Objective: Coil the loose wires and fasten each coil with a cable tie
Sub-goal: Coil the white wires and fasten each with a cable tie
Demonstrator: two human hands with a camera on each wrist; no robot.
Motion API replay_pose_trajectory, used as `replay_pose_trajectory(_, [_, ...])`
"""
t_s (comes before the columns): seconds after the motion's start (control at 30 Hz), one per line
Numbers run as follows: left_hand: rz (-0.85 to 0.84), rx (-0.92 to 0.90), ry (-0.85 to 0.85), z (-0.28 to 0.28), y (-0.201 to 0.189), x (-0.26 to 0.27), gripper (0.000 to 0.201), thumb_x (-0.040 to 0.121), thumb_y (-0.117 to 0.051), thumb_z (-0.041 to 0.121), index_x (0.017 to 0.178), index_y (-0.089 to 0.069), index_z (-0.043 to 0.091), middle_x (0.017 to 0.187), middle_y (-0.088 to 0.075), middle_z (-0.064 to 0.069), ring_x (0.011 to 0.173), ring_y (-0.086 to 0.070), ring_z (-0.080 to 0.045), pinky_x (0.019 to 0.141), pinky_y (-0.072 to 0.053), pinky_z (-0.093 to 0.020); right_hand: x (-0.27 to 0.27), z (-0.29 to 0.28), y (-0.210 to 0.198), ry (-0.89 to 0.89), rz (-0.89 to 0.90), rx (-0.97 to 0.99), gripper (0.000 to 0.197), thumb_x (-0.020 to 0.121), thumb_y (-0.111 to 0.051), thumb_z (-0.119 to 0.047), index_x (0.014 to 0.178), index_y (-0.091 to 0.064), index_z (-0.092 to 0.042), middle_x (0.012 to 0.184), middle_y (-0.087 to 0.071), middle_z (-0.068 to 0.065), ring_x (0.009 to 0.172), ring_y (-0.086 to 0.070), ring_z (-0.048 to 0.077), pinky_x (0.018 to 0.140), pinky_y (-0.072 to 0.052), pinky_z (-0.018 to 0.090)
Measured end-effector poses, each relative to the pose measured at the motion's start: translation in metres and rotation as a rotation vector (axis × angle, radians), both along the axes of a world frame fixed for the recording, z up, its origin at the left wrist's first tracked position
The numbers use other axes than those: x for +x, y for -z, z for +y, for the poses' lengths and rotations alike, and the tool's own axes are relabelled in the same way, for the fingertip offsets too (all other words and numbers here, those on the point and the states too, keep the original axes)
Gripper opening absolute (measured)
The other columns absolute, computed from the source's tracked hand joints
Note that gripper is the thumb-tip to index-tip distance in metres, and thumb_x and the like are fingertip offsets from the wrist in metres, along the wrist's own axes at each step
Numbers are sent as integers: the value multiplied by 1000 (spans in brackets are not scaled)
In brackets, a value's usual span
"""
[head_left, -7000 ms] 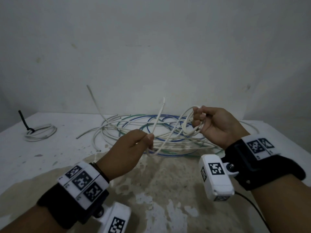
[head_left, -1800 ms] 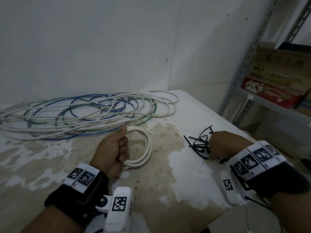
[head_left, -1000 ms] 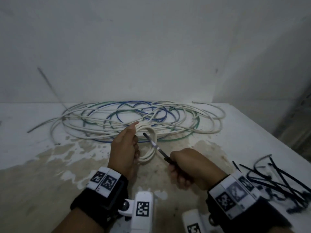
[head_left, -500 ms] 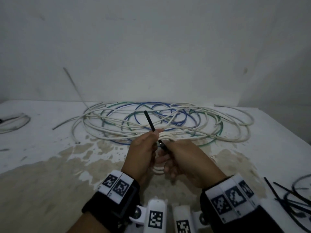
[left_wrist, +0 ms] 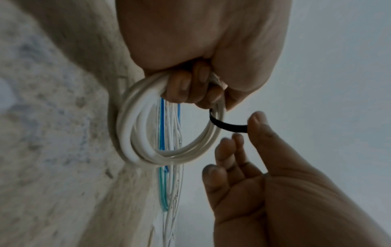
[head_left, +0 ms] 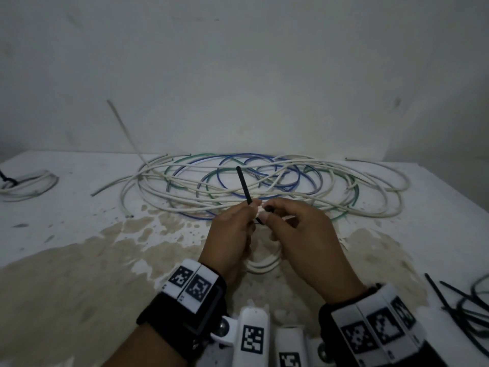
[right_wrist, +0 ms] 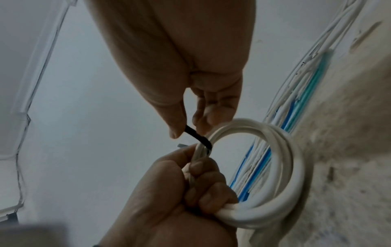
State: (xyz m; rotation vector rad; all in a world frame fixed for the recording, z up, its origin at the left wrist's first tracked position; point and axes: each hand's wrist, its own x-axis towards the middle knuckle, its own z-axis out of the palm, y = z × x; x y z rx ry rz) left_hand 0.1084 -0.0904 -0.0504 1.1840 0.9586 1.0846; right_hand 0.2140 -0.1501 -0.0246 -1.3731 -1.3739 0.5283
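My left hand (head_left: 244, 217) grips a small coil of white wire (head_left: 262, 266) above the table, its fingers (left_wrist: 190, 86) curled round the strands. A black cable tie (left_wrist: 228, 125) loops round the coil (right_wrist: 275, 150) just beside those fingers. My right hand (head_left: 275, 217) pinches one end of the tie (right_wrist: 196, 135) between thumb and fingertips (right_wrist: 175, 130). The tie's free tail (head_left: 243, 185) sticks up above both hands. Behind them lies the pile of loose white, blue and green wires (head_left: 317, 181).
A tied white coil (head_left: 29, 182) lies at the table's far left. Spare black cable ties (head_left: 463, 305) lie near the right front edge. A stiff wire end (head_left: 124, 131) rises from the pile against the wall. The table (head_left: 79, 260) is stained.
My right hand took a tie from the spare pile, brought it to the coil and passed it through. Since half a second ago it has drawn the end round the strands.
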Motion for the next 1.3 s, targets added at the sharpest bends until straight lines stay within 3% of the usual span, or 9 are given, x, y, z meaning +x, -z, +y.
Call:
replay_pose_trajectory(0.1, [152,131,-8,-4,-3,0,27,90,-51,14,65,-60,8,46,-48,7,39,-38,-8,43,-28,-23,-1,0,1,-32,134,0,15,89,-61,-10,85,-67,-24,68,-68,0,56,-63,11,53,-51,26])
replay_pose_trajectory(0.2, [161,170,-17,-5,-5,0,18,93,-54,16,96,-70,9,50,-53,11,37,-39,1,43,-30,-18,1,1,2,-46,202,-24,16,87,-64,-9,92,-59,-24,67,-67,2,58,-65,14,57,-54,28])
replay_pose_trajectory(0.3, [142,157,-32,1,-2,-1,34,92,-58,19,125,-54,29,74,-62,-1,42,-46,1,46,-34,-19,1,2,2,-47,253,-46,17,86,-64,-5,93,-57,-18,75,-67,4,60,-66,15,58,-52,28])
replay_pose_trajectory(0.43, [169,201,-79,0,-2,-1,12,92,-59,16,99,-65,23,84,-70,-6,75,-66,-17,71,-51,-38,3,1,3,1,167,7,10,84,-67,-8,87,-62,-18,75,-68,-4,60,-62,0,55,-46,13])
replay_pose_trajectory(0.67, [313,325,-50,1,0,-2,26,93,-57,22,117,-66,28,101,-71,2,94,-65,-9,78,-49,-17,5,1,2,109,78,72,16,84,-68,-12,98,-71,-19,83,-67,-17,73,-63,-8,67,-45,5])
replay_pose_trajectory(0.8, [378,403,-94,-4,-1,-1,20,92,-57,23,96,-75,17,78,-68,10,75,-60,-1,63,-39,-3,6,2,2,190,121,117,11,84,-69,-13,92,-68,-21,76,-66,-15,69,-61,-6,64,-45,5])
replay_pose_trajectory(0.93, [444,468,-94,-8,-2,0,23,93,-57,27,93,-76,13,75,-67,7,75,-60,-4,64,-38,-4,9,2,3,254,74,144,13,86,-66,-15,97,-73,-14,81,-67,-15,74,-61,-8,66,-43,3])
replay_pose_trajectory(1.1, [476,525,-52,-11,-7,0,21,93,-56,24,93,-76,17,67,-64,13,72,-63,-8,69,-46,-23,10,2,4,286,23,175,17,88,-65,-15,102,-73,-14,89,-68,-9,86,-60,-5,74,-42,3])
replay_pose_trajectory(1.3, [498,571,-27,-9,-4,-1,23,94,-55,22,87,-76,13,61,-58,17,61,-55,2,59,-37,-10,10,2,3,255,30,170,14,87,-65,-11,97,-74,-12,85,-69,-7,82,-61,-2,72,-43,4])
